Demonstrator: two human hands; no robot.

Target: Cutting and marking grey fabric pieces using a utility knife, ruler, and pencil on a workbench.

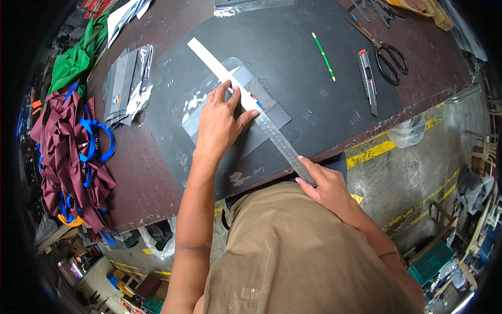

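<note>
At the far left of the desk (157, 183) lay a heap of maroon fabric pieces (65, 152) with blue straps (94, 138), and above it a bundle of green cloth (73, 63). Just to their right sat a stack of grey pieces in clear wrapping (125, 83). A large black mat (303, 73) covered the middle of the desk. On it lay a grey fabric piece (246, 136) partly under a clear plastic sheet (209, 94). The left hand (219, 123) rested flat on this piece, fingers spread, with the fingertips pressing on a long metal ruler (246, 102) that ran diagonally from the upper left down to the near edge of the desk. The right hand (327, 186) held the ruler's near end at the desk's edge, with fingers laid over it and the thumb beside it. Further right on the mat lay a green pencil (324, 56), then a utility knife (367, 81) with a red tip, and just beside it a pair of black-handled scissors (387, 57). Beyond the desk's right edge, the concrete floor (408, 172) showed yellow stripes.
</note>
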